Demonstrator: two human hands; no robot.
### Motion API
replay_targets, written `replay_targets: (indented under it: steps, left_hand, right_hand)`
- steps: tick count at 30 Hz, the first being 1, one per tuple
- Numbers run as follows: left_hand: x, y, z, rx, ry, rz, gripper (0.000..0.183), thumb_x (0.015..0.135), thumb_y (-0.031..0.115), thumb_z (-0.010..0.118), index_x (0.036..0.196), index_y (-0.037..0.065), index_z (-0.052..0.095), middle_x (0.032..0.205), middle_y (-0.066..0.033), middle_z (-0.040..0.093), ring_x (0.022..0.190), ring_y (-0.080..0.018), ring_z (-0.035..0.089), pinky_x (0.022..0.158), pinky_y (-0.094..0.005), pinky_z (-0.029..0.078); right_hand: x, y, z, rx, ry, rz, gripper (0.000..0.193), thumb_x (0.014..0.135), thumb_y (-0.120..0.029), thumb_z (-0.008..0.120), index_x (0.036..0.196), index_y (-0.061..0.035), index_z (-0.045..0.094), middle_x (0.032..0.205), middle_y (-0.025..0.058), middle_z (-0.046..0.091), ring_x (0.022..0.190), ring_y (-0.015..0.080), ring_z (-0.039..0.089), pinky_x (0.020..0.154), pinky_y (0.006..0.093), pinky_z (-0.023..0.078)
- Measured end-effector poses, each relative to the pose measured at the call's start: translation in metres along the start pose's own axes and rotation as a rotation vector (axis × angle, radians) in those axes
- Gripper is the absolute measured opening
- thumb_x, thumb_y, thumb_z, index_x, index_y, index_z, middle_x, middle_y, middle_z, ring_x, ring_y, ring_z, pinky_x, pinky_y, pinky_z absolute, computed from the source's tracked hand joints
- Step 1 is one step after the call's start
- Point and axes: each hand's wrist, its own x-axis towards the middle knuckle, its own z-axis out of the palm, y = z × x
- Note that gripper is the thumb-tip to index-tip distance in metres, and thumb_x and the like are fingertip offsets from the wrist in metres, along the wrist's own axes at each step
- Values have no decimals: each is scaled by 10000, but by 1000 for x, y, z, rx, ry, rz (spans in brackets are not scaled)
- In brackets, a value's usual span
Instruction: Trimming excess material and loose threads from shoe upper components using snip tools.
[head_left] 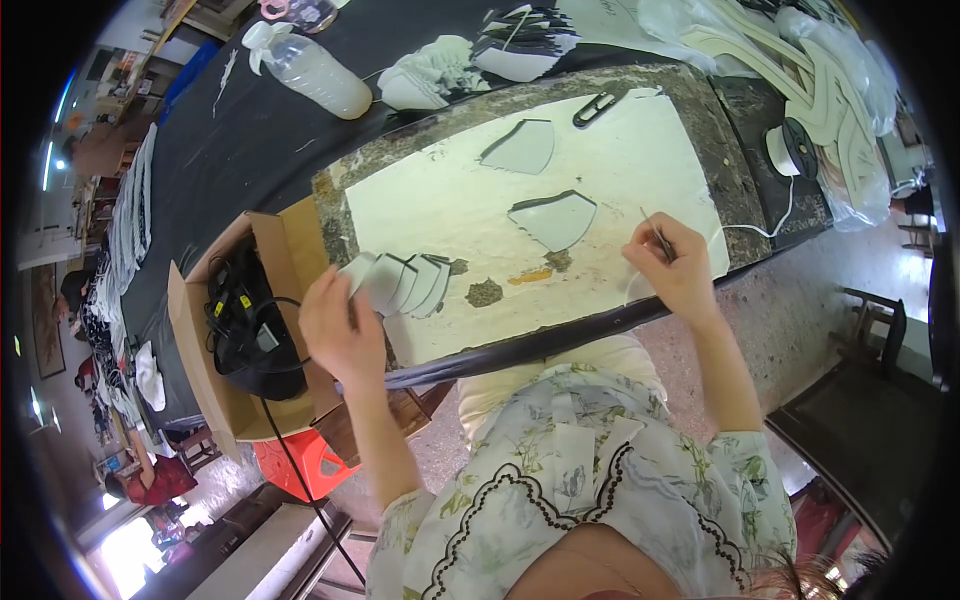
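At the left of a white sheet, my left hand (342, 330) has its fingers curled on the end of a fan of overlapping pale grey cut pieces (412, 285) with dark edges. My right hand (675, 265) is over the sheet's right side, pinching a thin pointed metal tool (655, 232); whether it is a needle or an awl I cannot tell. White thread (745, 228) runs from near that hand to a spool (790, 150). Two single grey pieces, an upper one (520, 147) and a lower one (555, 220), lie apart. Black thread snips (594, 110) rest at the far edge.
The white sheet (430, 220) covers a worn board on the black-covered table. A cardboard box (285, 415) with a black cable and bag stands left. Beyond are a plastic bottle (310, 75), bundled pieces (520, 45) and plastic-wrapped cream strips (830, 90). A red stool (295, 465) is below.
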Motion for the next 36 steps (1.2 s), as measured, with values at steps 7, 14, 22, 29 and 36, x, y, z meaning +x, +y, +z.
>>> replay_targets:
  steps: [7,14,22,29,36]
  left_hand:
    - [-6,95,86,-363,-428,280,329,799,198,717,1069,33,623,1142,-131,604,1078,-321,568,911,-400,466]
    - [22,107,117,-384,-798,236,109,826,131,665,876,45,621,906,-102,607,896,-309,572,777,-414,483]
    - [25,111,117,-420,-546,329,144,817,89,686,939,31,636,951,-95,643,915,-278,610,752,-382,516]
    - [5,103,128,-213,-696,539,163,800,105,680,935,42,616,946,-88,632,869,-279,596,773,-363,501]
    - [46,97,136,-321,-441,-25,78,878,56,564,930,51,621,895,-108,653,784,-292,633,685,-409,512]
  right_hand:
    - [-18,6,-34,-255,-306,-279,266,743,27,701,992,-37,631,983,76,557,750,230,617,679,309,499]
    - [-13,25,-35,-629,-345,-368,207,793,-27,665,958,-75,550,958,104,593,756,323,626,641,408,493]
    - [23,-29,-32,-71,-149,-199,100,828,35,617,908,-24,630,700,-14,549,631,59,466,579,211,390]
    - [-7,5,-95,-357,-330,-262,279,735,-2,730,1002,-33,654,821,51,538,804,195,569,688,297,441]
    - [-45,77,-116,-742,-277,-366,319,714,-21,706,978,-84,539,974,67,524,710,301,596,601,388,476]
